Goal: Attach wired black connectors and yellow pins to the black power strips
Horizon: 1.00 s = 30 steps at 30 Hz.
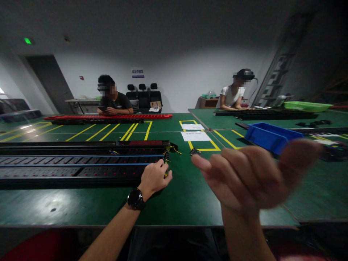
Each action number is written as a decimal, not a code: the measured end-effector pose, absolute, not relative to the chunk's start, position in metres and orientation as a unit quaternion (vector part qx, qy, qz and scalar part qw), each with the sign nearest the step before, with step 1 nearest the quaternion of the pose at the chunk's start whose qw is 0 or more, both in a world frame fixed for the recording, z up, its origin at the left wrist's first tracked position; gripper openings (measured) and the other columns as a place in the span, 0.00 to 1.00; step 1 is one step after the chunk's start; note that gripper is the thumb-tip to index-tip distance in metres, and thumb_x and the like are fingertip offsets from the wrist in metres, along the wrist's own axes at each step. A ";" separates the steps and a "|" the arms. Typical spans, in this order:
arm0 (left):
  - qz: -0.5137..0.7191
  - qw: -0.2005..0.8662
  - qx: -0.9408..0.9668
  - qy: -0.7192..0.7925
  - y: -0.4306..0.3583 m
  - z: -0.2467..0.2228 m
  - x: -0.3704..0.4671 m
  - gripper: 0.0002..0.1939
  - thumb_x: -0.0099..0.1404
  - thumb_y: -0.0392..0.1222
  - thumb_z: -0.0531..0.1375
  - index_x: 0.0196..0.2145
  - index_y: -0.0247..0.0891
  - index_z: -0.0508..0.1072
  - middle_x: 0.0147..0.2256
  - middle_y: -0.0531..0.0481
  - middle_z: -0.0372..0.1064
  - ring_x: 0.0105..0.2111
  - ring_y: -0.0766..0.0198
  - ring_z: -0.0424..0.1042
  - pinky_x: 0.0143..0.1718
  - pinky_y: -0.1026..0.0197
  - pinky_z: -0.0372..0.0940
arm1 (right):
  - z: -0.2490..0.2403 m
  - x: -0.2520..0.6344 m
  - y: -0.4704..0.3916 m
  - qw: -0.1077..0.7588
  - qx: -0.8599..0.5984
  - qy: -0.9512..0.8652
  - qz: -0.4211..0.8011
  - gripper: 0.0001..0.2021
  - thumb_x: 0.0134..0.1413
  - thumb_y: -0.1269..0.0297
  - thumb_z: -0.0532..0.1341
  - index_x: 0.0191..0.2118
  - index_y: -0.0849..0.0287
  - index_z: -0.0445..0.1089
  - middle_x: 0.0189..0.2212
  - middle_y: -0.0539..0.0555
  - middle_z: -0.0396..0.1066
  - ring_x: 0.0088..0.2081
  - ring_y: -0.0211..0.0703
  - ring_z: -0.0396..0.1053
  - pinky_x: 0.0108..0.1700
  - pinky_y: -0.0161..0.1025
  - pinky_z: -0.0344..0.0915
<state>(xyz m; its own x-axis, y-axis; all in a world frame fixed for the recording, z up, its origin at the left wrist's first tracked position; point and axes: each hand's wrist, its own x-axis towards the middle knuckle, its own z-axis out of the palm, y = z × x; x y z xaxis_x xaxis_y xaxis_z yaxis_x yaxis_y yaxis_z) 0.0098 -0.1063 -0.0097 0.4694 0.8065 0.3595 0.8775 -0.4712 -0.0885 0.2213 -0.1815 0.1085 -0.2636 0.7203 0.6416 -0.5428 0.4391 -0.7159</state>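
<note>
In the head view we see the long black panel (103, 171) on the green table (190, 203). Our left hand (153, 177) bends over the panel's right end; whether it grips, we cannot tell. Our right hand (244, 177) hovers right of the panel, middle fingers folded, thumb and little finger stretched out.

Wall sign (138, 71), well beyond & above L hand (156, 177), reads 成品存放区; txt on purple strip (138, 77) below it too small. Near sheet (196, 137) & far sheet (193, 127) on surface (187, 195), beyond & btwn L hand & R hand (244, 175): printed chars, too blurry.
</note>
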 end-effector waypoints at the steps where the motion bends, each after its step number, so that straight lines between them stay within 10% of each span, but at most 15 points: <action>1: -0.136 0.130 -0.847 -0.498 -0.106 -0.010 0.010 0.17 0.73 0.51 0.52 0.39 0.39 0.75 0.39 0.45 0.71 0.32 0.58 0.72 0.33 0.56 0.63 | 0.108 0.217 -0.163 0.619 -0.071 -0.591 0.512 0.33 0.65 0.32 0.44 0.20 0.48 0.66 0.14 0.45 0.52 0.18 0.39 0.57 0.47 0.45 0.72; 5: -0.130 0.128 -0.848 -0.498 -0.106 -0.008 0.010 0.16 0.73 0.50 0.52 0.40 0.39 0.75 0.40 0.45 0.72 0.33 0.58 0.73 0.34 0.56 0.64 | 0.072 0.201 -0.066 0.568 -0.247 -0.666 0.416 0.24 0.66 0.42 0.53 0.29 0.55 0.71 0.20 0.47 0.62 0.22 0.39 0.60 0.35 0.40 0.67; 10: -0.123 0.140 -0.848 -0.496 -0.106 -0.007 0.010 0.16 0.72 0.50 0.53 0.38 0.38 0.75 0.40 0.45 0.72 0.34 0.58 0.73 0.34 0.56 0.64 | 0.000 0.191 -0.007 0.378 -0.382 -0.813 0.224 0.18 0.71 0.56 0.50 0.51 0.56 0.75 0.46 0.57 0.75 0.48 0.47 0.70 0.52 0.44 0.65; 14: -0.129 0.143 -0.846 -0.496 -0.106 -0.008 0.010 0.17 0.72 0.50 0.51 0.38 0.38 0.75 0.39 0.45 0.71 0.33 0.58 0.72 0.33 0.56 0.64 | -0.022 0.190 -0.007 0.295 -0.443 -0.839 0.113 0.19 0.72 0.59 0.50 0.59 0.55 0.71 0.48 0.59 0.73 0.49 0.47 0.70 0.54 0.43 0.63; 20: -0.136 0.138 -0.850 -0.490 -0.106 -0.008 0.009 0.17 0.73 0.50 0.51 0.38 0.38 0.75 0.39 0.45 0.71 0.32 0.58 0.71 0.33 0.56 0.64 | -0.029 0.194 0.001 0.311 -0.475 -0.823 0.029 0.07 0.64 0.68 0.58 0.42 0.59 0.74 0.38 0.57 0.75 0.42 0.46 0.70 0.47 0.39 0.63; 30: -0.141 0.134 -0.850 -0.490 -0.106 -0.006 0.010 0.16 0.73 0.49 0.52 0.37 0.38 0.75 0.38 0.45 0.70 0.31 0.59 0.71 0.32 0.57 0.62 | -0.020 0.259 0.026 0.473 -0.609 -0.632 0.081 0.14 0.59 0.66 0.55 0.46 0.59 0.76 0.36 0.56 0.79 0.37 0.45 0.75 0.41 0.36 0.68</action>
